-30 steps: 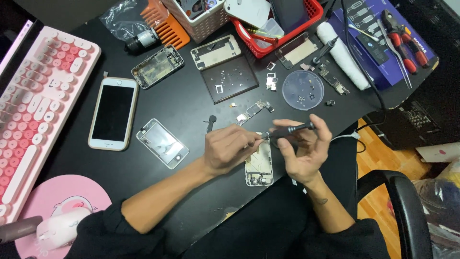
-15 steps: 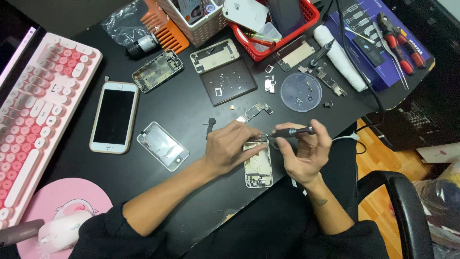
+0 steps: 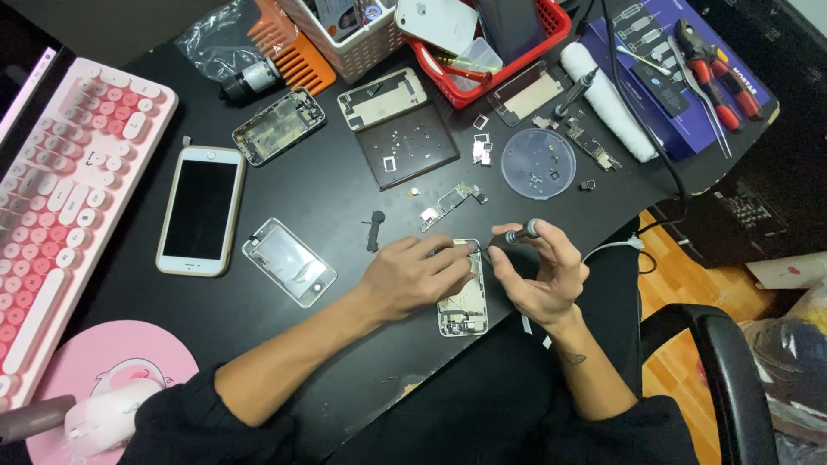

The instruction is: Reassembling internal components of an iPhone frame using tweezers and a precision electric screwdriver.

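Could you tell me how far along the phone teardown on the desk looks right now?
Done: the opened phone frame has its screen off, with a circuit board and small parts lying loose. In hand: the left hand steadies the frame while the right hand works a screwdriver at its top. Left: components remain inside the frame.

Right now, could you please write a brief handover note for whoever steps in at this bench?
Left hand: fingertips press on the opened phone frame at the desk's near edge.
Right hand: grips a small screwdriver, tip angled down at the frame's top.
Done: frame lies open, screen off; a loose circuit board and clear parts dish lie behind it.
Left: frame still holds parts inside.
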